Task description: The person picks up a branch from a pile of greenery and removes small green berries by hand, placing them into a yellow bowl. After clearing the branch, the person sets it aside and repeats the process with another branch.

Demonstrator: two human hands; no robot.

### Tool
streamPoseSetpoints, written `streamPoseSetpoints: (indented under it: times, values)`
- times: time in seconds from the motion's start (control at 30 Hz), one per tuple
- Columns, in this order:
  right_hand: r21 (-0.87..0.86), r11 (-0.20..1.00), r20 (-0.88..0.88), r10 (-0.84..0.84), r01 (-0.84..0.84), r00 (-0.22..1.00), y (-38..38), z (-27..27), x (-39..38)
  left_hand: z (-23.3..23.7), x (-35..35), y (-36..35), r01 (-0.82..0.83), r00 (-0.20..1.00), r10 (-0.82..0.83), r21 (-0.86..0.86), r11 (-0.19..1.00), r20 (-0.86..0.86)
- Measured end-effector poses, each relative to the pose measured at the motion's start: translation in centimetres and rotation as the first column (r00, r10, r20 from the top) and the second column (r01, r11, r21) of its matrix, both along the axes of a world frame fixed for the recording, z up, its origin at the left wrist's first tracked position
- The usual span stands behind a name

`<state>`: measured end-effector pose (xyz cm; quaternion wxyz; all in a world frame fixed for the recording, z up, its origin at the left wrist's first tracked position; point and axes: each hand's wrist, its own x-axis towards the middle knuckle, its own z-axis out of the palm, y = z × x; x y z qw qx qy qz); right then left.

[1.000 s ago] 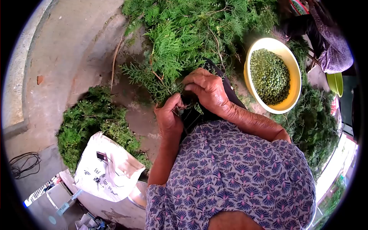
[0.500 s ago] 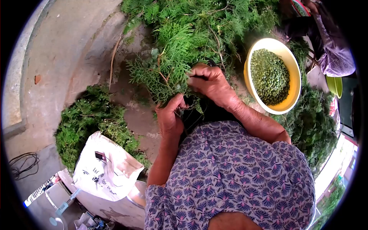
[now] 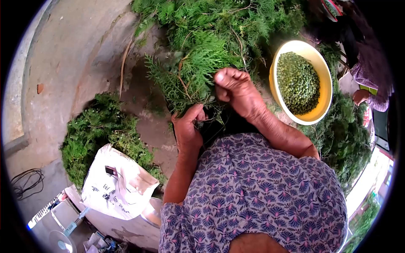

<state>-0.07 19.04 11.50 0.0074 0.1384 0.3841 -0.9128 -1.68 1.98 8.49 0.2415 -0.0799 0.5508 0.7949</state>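
My left hand (image 3: pixel 189 126) is closed round the lower stem of a leafy green sprig (image 3: pixel 185 78), which stands up and away from me with a brown twig showing in it. Just right of the sprig is my right hand (image 3: pixel 238 90), its fingers curled and thumb near the forefinger; whether something small is between them I cannot make out. A yellow basin (image 3: pixel 325 90) to the right holds a heap of small green round cones (image 3: pixel 297 84).
Cut branches (image 3: pixel 236 21) are piled at the top. More greenery (image 3: pixel 97 135) lies at left, beside a white sack (image 3: pixel 122 181) with a small device on it. Another pile (image 3: pixel 344 135) is at right. A person's hand (image 3: pixel 360 97) shows at the far right.
My right hand has moved slightly right, away from the sprig. The sprig has tilted slightly right in my left hand. At right, the other person's arm has come lower and their hand now shows.
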Motion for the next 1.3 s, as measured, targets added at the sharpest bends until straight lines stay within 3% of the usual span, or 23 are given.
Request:
streamPoseSetpoints:
  times: [0.03, 0.1, 0.17, 0.2, 0.27, 0.3, 0.37, 0.5, 0.63, 0.7, 0.73, 0.8, 0.87, 0.93, 0.97, 1.0, 1.03, 1.07, 1.13, 1.2, 1.23, 1.27, 1.3]
  values:
    - [-0.071, 0.996, 0.067, -0.041, 0.045, 0.997, 0.3, -0.2, -0.1, 0.0, -0.1, 0.0, -0.049, 0.985, 0.032, 0.095, 0.994, 0.172]
    - [-0.186, 0.979, 0.144, -0.057, 0.084, 0.988, 1.0, -0.2, 0.2, 0.1, -0.1, 0.1, -0.061, 0.986, 0.045, 0.093, 0.994, 0.162]
    - [-0.117, 0.993, 0.08, 0.008, 0.001, 0.997, 1.4, -0.7, 0.8, 0.3, -0.1, 0.2, -0.076, 0.986, 0.062, 0.091, 0.993, 0.154]
    - [-0.044, 0.996, 0.017, 0.079, -0.078, 0.997, 1.3, -0.6, 1.0, 0.3, -0.2, 0.2, -0.075, 0.987, 0.06, 0.095, 0.993, 0.152]
    - [0.323, 0.938, 0.139, 0.087, -0.129, 0.986, 0.4, 0.1, 1.2, 0.3, 0.0, 0.0, -0.069, 0.987, 0.054, 0.095, 0.993, 0.153]
    - [0.324, 0.938, 0.138, 0.083, -0.124, 0.987, 0.0, -0.1, 0.8, 0.3, -0.1, 0.1, -0.062, 0.988, 0.049, 0.091, 0.994, 0.144]
    - [0.792, 0.595, -0.218, 0.066, 0.137, 0.974, -0.6, -0.6, 0.4, 0.3, -0.1, 0.3, -0.057, 0.989, 0.045, 0.087, 0.995, 0.138]
    - [0.897, 0.44, -0.134, 0.179, 0.042, 0.975, -0.4, -0.5, 0.0, 0.3, 0.0, 0.3, -0.076, 0.99, 0.068, 0.065, 0.995, 0.126]
    - [0.909, 0.416, -0.119, 0.204, 0.024, 0.972, -0.6, 0.1, 0.1, 0.4, 0.1, 0.5, -0.082, 0.992, 0.077, 0.044, 0.996, 0.097]
    - [0.908, 0.371, -0.266, 0.154, 0.194, 0.952, -1.0, 0.3, 0.2, -0.1, 0.2, 0.4, -0.091, 0.99, 0.087, 0.032, 0.995, 0.112]
    - [0.908, 0.371, -0.266, 0.153, 0.194, 0.952, -1.3, 0.3, 0.4, -0.2, 0.2, 0.3, -0.105, 0.987, 0.102, 0.022, 0.994, 0.124]
    - [0.915, 0.159, -0.393, 0.144, 0.371, 0.908, -1.8, 0.3, 0.9, -0.3, 0.2, 0.6, -0.123, 0.986, 0.119, 0.025, 0.992, 0.121]
    - [0.913, 0.199, -0.388, 0.152, 0.356, 0.909, -1.1, 0.0, 1.0, -0.2, 0.2, 0.9, -0.137, 0.984, 0.133, 0.03, 0.99, 0.116]
    - [0.866, 0.402, -0.346, 0.05, 0.298, 0.937, -0.1, -0.6, 1.0, 0.3, 0.3, 1.2, -0.135, 0.985, 0.138, -0.038, 0.99, 0.1]
    - [0.742, 0.56, -0.349, -0.148, 0.369, 0.925, 0.1, -0.7, 0.7, 0.5, 0.3, 1.2, -0.138, 0.985, 0.141, -0.037, 0.99, 0.102]
    - [0.494, 0.858, 0.034, -0.18, 0.14, 0.983, 1.0, 1.6, 0.9, 0.8, 0.2, 1.1, -0.134, 0.978, 0.133, -0.004, 0.991, 0.158]
    - [0.307, 0.949, 0.043, -0.09, 0.072, 0.995, 2.2, 1.4, 1.1, 1.0, 0.2, 1.0, -0.127, 0.97, 0.118, 0.027, 0.992, 0.213]
    - [0.108, 0.994, 0.033, -0.001, -0.002, 0.999, 3.2, 1.2, 1.1, 1.0, 0.1, 0.9, -0.121, 0.97, 0.113, 0.027, 0.992, 0.215]
    - [0.047, 0.999, 0.061, -0.023, 0.02, 0.998, 3.0, 1.0, 1.0, 0.9, -0.1, 0.9, -0.116, 0.973, 0.109, 0.024, 0.993, 0.204]
    - [-0.136, 0.988, 0.14, -0.058, 0.077, 0.989, 2.5, 1.0, 1.1, 0.5, -0.2, 0.7, -0.112, 0.974, 0.098, 0.058, 0.992, 0.206]
    - [-0.111, 0.994, 0.109, -0.011, 0.023, 0.994, 2.5, 0.1, 1.4, 0.3, -0.2, 0.6, -0.103, 0.974, 0.083, 0.089, 0.991, 0.209]
    - [0.001, 0.998, 0.058, 0.069, -0.069, 0.996, 2.7, -1.0, 1.6, 0.4, -0.3, 0.5, -0.101, 0.974, 0.081, 0.085, 0.991, 0.21]
    - [0.171, 0.98, 0.128, 0.084, -0.105, 0.988, 2.3, -0.6, 1.9, 0.5, -0.2, 0.5, -0.109, 0.969, 0.083, 0.105, 0.988, 0.231]
